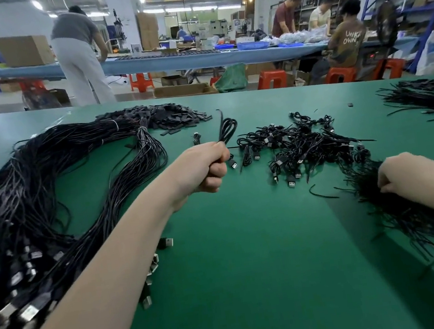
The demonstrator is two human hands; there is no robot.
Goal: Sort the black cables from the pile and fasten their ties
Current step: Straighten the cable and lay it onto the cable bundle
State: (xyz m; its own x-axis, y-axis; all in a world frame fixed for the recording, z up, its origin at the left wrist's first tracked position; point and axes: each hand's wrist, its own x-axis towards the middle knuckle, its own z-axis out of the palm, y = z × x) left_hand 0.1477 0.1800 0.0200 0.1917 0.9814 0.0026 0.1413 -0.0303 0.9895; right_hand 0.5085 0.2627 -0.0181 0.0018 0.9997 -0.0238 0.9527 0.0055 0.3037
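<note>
Nearest the camera, the green table [255, 284] ran wide under both forearms; at the near left a thick bundle of long black cables [36, 217] lay heaped, its metal USB plugs spilling toward the edge, and it curved away to a white band near its far end. At the near right a sheaf of thin black ties [413, 220] fanned across the mat; the right hand [410, 176] rested on its upper end with fingers curled down into the strands, though whether they pinched one could not be told. Further out, the left hand [205, 168] was closed in a fist round a coiled black cable [226, 131]; the loops stood up above the knuckles and a USB plug [233, 164] hung just beside the thumb. To the right of that fist, between the two hands, lay the pile of small coiled cables [305, 143], tangled, plugs showing; one lone small coil [197, 138] lay apart, just beyond the fist. Further still, a heap of flat black pieces [173, 117] sat by the bundle's far end; another spread of ties [429, 98] lay at the far right. Beyond the table, people worked at a long blue bench [167, 59] with orange stools [272, 78] beside it.
</note>
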